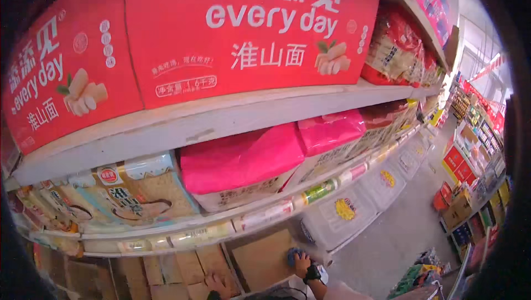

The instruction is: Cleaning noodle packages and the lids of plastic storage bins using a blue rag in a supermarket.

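Low in the picture, my right hand (302, 264), with a dark watch on its wrist, is closed on a crumpled blue cloth (295, 255) at the right edge of a brown cardboard surface (265, 258). Further left, my left hand (216, 284) lies against cardboard boxes (203, 264) below the shelf; its fingers are partly blurred, and nothing shows in it. A clear plastic bin (338, 221) with a yellow label stands just beyond my right hand.
Red noodle cartons (257, 34) fill the upper shelf (232, 121). Beneath are pink-wrapped packs (244, 163) and bagged noodles (141, 196). An aisle floor (373, 250) runs at the right, with green bags (415, 279) and a cardboard box (458, 208) beside it.
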`<state>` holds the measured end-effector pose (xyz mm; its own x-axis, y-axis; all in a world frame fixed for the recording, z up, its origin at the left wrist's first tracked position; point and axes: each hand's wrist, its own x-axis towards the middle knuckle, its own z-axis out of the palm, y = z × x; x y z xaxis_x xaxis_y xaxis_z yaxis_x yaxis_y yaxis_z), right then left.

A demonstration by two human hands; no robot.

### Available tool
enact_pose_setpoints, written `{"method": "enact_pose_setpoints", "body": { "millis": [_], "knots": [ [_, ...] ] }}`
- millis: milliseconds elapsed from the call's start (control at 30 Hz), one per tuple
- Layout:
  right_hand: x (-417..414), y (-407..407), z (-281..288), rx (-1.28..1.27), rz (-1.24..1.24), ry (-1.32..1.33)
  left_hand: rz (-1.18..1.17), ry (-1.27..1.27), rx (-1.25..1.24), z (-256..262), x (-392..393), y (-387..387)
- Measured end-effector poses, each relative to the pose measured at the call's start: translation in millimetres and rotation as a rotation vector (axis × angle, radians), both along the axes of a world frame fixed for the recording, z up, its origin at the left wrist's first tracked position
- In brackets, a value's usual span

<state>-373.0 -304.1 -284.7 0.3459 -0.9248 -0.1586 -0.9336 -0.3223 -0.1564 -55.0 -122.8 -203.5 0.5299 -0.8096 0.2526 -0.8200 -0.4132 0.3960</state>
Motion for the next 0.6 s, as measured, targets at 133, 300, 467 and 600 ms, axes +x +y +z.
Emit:
{"method": "enact_pose_setpoints", "body": {
  "millis": [133,300,467,600],
  "knots": [
    [-22.0,2.0,10.6,0.096,0.101,-0.026,0.018,-0.02,-0.004,19.4,-10.3,-19.4],
    [-51.4,-0.4,56.4,0.279,0.277,-0.303,0.07,-0.108,0.006,31.3,-28.5,-25.3],
    [-120.1,-0.5,57.6,0.413,0.366,-0.499,0.146,-0.214,-0.016,38.6,-53.8,-27.1],
    [-213.6,15.2,53.9,0.514,0.38,-0.584,0.173,-0.275,-0.062,45.4,-101.9,-31.0]
  ]
}}
